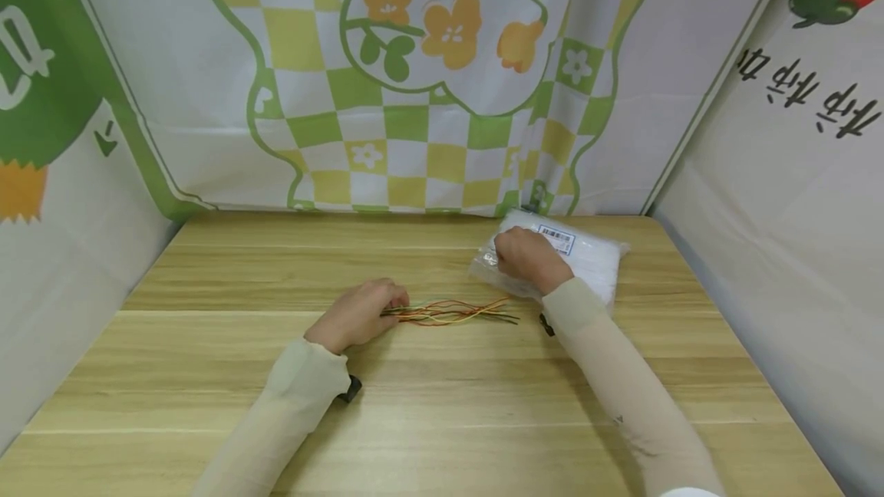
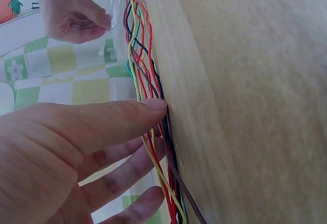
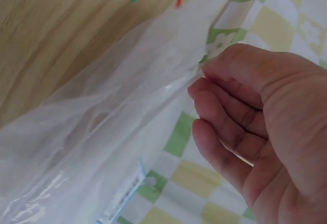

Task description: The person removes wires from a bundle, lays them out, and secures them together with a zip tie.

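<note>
A loose bundle of thin coloured wires, red, yellow, black and green, lies on the table in the head view. My left hand holds the bundle near its left end. In the left wrist view the thumb lies across the wires, with the other fingers on their far side. My right hand is over a clear plastic bag with white contents. Its thumb and index fingertip pinch the bag's thin edge in the right wrist view, where the crinkled film stretches away to the lower left.
The wooden table reaches back to a printed cloth. White cloth walls stand along both sides. A barcode label is on the bag. The wires' right ends stop just short of the bag.
</note>
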### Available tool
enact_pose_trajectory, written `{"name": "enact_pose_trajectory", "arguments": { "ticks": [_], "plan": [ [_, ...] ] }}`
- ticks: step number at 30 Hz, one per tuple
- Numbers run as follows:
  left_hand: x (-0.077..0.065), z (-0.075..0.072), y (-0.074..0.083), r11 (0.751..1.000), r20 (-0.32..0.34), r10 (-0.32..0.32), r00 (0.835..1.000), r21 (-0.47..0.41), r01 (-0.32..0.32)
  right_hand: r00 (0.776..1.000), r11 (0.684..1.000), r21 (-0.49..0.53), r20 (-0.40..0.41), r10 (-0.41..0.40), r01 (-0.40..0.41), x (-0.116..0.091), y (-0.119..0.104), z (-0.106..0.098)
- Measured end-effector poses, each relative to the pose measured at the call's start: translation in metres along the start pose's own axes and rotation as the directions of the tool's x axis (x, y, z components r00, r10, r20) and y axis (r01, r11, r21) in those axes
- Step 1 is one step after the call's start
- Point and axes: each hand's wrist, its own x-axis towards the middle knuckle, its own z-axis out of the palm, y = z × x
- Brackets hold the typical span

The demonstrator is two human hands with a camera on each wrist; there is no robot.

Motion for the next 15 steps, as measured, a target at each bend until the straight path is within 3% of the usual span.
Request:
{"name": "enact_pose_trajectory", "arguments": {
  "ticks": [4,9,15],
  "plan": [
    [0.001,0.0,-0.001,1.0,0.0,0.008,1.0,0.002,-0.008,0.998,0.998,0.015,-0.007,-0.063,0.063,-0.004,-0.01,-0.007],
    [0.002,0.0,-0.002,1.0,-0.001,0.015,1.0,0.004,-0.015,0.986,0.988,0.015,-0.073,-0.151,0.152,-0.013,-0.025,-0.013],
    [0.002,0.001,-0.002,1.0,0.005,0.009,1.0,0.004,-0.009,0.95,0.964,-0.033,-0.161,-0.266,0.264,-0.026,-0.043,-0.02]
  ]
}}
